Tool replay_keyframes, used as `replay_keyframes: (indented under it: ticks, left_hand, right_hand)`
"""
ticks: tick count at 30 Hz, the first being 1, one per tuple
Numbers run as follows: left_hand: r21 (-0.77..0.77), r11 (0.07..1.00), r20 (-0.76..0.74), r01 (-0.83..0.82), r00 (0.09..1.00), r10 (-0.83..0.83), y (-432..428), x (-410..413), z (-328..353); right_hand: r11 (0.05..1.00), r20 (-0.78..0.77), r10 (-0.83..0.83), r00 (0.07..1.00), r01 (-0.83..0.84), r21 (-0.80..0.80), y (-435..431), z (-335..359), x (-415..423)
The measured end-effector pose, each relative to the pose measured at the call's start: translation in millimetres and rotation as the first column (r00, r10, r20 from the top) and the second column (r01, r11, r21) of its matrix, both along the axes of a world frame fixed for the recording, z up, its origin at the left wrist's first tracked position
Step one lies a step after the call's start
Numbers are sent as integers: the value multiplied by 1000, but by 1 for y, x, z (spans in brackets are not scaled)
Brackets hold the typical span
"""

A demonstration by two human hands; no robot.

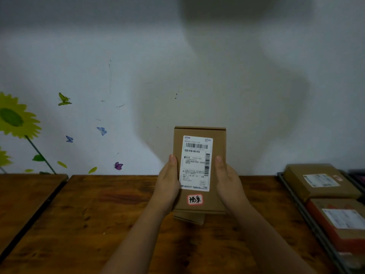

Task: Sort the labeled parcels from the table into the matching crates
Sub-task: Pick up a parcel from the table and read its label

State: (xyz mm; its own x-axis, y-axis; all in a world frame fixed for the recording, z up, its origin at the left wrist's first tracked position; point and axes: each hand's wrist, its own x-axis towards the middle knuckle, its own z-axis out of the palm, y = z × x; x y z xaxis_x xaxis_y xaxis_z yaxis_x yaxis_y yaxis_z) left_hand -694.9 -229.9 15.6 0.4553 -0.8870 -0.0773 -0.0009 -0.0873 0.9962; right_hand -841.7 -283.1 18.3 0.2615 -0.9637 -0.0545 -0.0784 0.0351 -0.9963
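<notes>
Brown card parcel [217,145] stands upright above the middle of the wooden table [98,214], held up off it with its front to the camera. The left hand [167,182] grips its left edge and the right hand [227,180] its right edge. Each thumb lies flat on the front face; the other fingers are hidden behind the card. A white label [196,163] with barcodes covers most of the front, and under it sits a small red-edged sticker [195,199] with handwriting. Just below the held parcel, part of a second card box [189,218] shows, whether touching it I cannot tell. At the right edge a grey crate [307,214] holds a brown box [296,175] at the far end and a red box [324,234] nearer, both labelled. Sunflower [13,117] and butterfly stickers [118,166] mark the pale wall [197,56] to the left.
</notes>
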Motion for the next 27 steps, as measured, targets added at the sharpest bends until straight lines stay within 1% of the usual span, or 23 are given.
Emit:
replay_keyframes:
  ticks: [5,8,12,14,16,17,19,21,23,24,25,27]
  left_hand:
    - [43,999,-19,1,1000,0,-7,-22,-7]
    - [64,997,-7,31,1000,-31,-12,-30,-11]
    - [51,988,17,148,989,-149,-22,-43,-19]
    - [58,978,29,200,979,-202,-27,-48,-22]
    - [90,955,34,283,957,-287,-33,-60,-25]
    - [87,946,43,311,948,-316,-33,-64,-27]
    - [77,912,27,404,913,-407,-34,-82,-28]
    - [82,868,2,490,871,-492,-31,-102,-26]
    - [67,836,4,545,837,-547,-30,-117,-30]
    - [53,800,11,598,801,-599,-24,-133,-34]
    - [43,780,5,625,780,-625,-20,-140,-36]
    - [47,710,-18,702,711,-702,-10,-169,-40]
  right_hand:
    - [1000,-64,-2,998,3,6,-9,-7,-19]
    - [999,-86,-50,995,51,6,-13,-15,-30]
    - [988,-118,-145,982,150,35,-10,-18,-49]
    - [978,-127,-200,972,205,27,-5,-17,-57]
    - [951,-140,-305,942,308,2,6,-16,-72]
    - [947,-148,-319,936,322,-6,12,-17,-77]
    - [923,-159,-382,910,385,-12,26,-20,-95]
    - [878,-164,-474,865,479,-16,44,-22,-113]
    - [846,-189,-527,829,533,-19,58,-23,-127]
    - [812,-198,-576,793,583,-26,72,-28,-140]
    - [799,-200,-593,780,601,-26,79,-30,-146]
    - [744,-190,-658,729,669,-11,106,-30,-170]
